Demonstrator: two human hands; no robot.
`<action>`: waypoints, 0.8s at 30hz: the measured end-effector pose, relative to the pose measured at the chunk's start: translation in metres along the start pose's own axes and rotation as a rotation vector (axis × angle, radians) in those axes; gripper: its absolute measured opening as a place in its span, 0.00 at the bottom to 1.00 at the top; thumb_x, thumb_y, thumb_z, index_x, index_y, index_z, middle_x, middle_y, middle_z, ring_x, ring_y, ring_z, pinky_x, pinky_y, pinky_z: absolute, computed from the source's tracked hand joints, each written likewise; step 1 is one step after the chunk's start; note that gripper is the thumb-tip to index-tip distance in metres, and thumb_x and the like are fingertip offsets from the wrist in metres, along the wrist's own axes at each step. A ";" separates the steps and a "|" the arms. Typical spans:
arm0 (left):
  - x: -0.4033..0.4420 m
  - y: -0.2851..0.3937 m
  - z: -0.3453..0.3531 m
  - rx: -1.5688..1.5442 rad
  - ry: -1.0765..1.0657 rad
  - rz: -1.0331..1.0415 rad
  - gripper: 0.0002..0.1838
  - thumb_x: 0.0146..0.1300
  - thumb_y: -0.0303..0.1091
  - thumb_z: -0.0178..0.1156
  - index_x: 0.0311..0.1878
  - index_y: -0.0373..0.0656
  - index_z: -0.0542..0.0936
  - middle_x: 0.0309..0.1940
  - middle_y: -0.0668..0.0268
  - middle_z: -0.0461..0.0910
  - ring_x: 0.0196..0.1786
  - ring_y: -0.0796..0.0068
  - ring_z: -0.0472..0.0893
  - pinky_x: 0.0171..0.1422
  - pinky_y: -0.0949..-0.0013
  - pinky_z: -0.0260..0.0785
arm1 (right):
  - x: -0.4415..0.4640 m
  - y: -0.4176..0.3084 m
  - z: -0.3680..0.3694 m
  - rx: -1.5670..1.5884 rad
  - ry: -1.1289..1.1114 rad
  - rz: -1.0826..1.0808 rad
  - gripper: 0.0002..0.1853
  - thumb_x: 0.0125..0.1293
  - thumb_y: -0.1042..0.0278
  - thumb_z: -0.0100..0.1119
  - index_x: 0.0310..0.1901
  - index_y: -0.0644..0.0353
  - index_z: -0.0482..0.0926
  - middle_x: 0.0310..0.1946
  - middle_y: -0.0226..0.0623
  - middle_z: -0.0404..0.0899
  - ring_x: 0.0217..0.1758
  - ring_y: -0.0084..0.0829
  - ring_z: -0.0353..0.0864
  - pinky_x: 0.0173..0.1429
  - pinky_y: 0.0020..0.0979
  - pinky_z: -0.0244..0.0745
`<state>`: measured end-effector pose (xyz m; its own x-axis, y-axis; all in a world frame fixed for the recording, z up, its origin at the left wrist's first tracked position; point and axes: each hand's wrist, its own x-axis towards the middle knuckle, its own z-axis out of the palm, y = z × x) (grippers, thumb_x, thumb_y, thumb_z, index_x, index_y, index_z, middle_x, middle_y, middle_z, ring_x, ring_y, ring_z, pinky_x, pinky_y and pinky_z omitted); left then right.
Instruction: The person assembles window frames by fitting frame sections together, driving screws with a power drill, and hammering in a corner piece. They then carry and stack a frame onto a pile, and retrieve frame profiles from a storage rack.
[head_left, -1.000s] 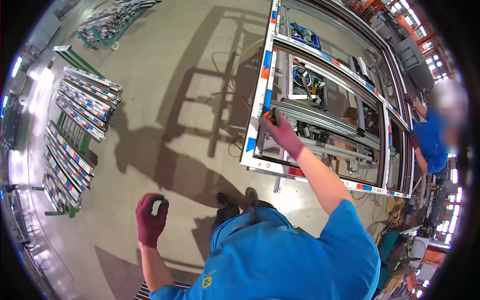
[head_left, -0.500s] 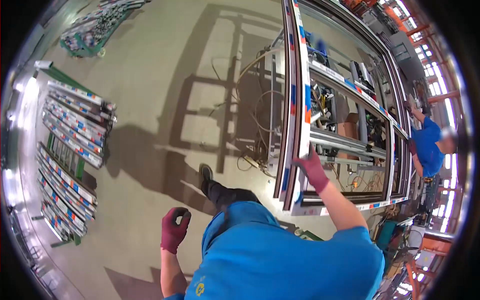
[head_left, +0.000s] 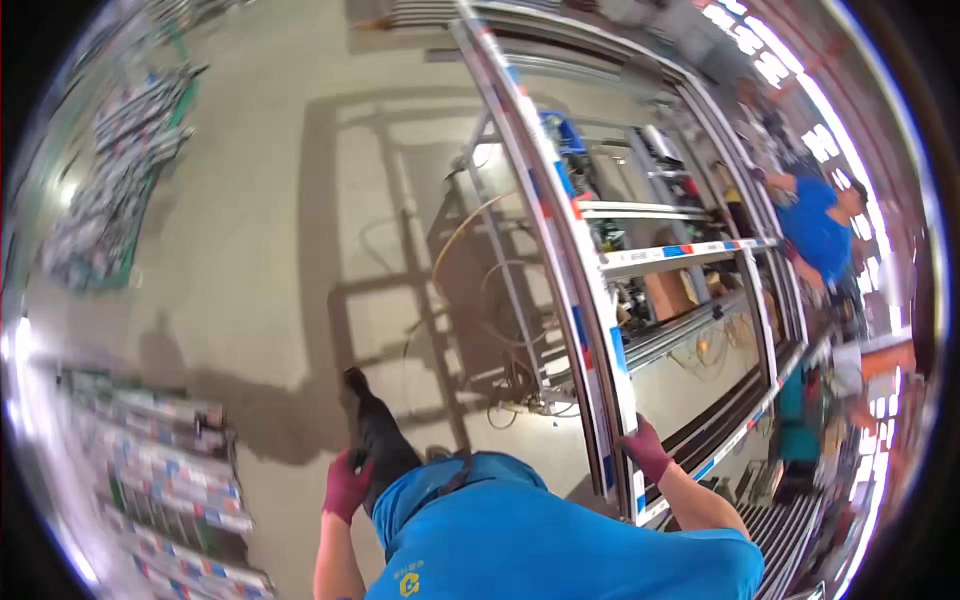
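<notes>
My right hand (head_left: 648, 450), in a maroon glove, grips the near left side of a large window frame (head_left: 612, 370) close to its near corner. The frame has white and dark profiles with red and blue printed film, and crossbars divide it. My left hand (head_left: 345, 486), in a matching glove, hangs by my left thigh, away from the frame. Its fingers are loosely curled with a gap to the thumb, and nothing shows in it. Another person (head_left: 822, 225) in a blue shirt stands at the frame's far right side, one hand at its edge.
Under and behind the frame are a metal stand (head_left: 520, 310), loose hoses, a blue bin (head_left: 563, 132) and a cardboard box (head_left: 668, 293). Stacks of wrapped profiles (head_left: 165, 450) lie on racks at the left, with another pile (head_left: 125, 180) farther off. More bars (head_left: 765, 540) lie at the lower right.
The view has turned and shifted. The frame now reaches lower and slants more, with my right hand still on it near the corner. My left hand is lower, beside my thigh; my left leg is stretched forward.
</notes>
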<state>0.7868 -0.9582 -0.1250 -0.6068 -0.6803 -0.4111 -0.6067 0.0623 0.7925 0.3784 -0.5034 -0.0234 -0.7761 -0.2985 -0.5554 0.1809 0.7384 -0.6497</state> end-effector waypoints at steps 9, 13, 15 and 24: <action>0.317 0.006 -0.133 0.248 -0.061 0.344 0.21 0.67 0.42 0.71 0.54 0.36 0.85 0.44 0.46 0.88 0.50 0.42 0.87 0.59 0.47 0.78 | 0.017 -0.059 0.027 -0.244 0.274 0.437 0.47 0.56 0.54 0.78 0.77 0.63 0.71 0.68 0.57 0.80 0.73 0.48 0.79 0.79 0.42 0.70; 0.449 0.119 -0.216 0.246 -0.305 0.360 0.18 0.66 0.42 0.70 0.51 0.38 0.85 0.45 0.50 0.89 0.50 0.47 0.88 0.58 0.51 0.78 | 0.086 -0.255 0.087 -0.450 0.744 0.053 0.50 0.60 0.49 0.77 0.78 0.67 0.64 0.74 0.63 0.68 0.79 0.61 0.68 0.82 0.49 0.67; 0.507 0.157 -0.234 0.276 -0.257 0.455 0.15 0.65 0.40 0.71 0.47 0.39 0.85 0.39 0.52 0.88 0.44 0.49 0.88 0.54 0.53 0.80 | 0.160 -0.314 0.112 -0.660 0.897 -0.144 0.46 0.59 0.57 0.77 0.76 0.64 0.66 0.67 0.60 0.73 0.72 0.62 0.73 0.77 0.50 0.71; 0.733 0.166 -0.305 0.477 -0.286 0.373 0.15 0.71 0.41 0.65 0.50 0.39 0.86 0.42 0.51 0.89 0.47 0.55 0.89 0.59 0.54 0.80 | 0.379 -0.434 0.128 -0.645 0.853 0.067 0.26 0.68 0.42 0.68 0.51 0.59 0.81 0.51 0.49 0.83 0.52 0.55 0.86 0.57 0.53 0.81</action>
<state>0.3979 -1.6695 -0.1577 -0.8921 -0.3345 -0.3036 -0.4508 0.6162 0.6458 0.0829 -1.0143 -0.0184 -0.9875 0.0913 0.1288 0.0792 0.9922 -0.0958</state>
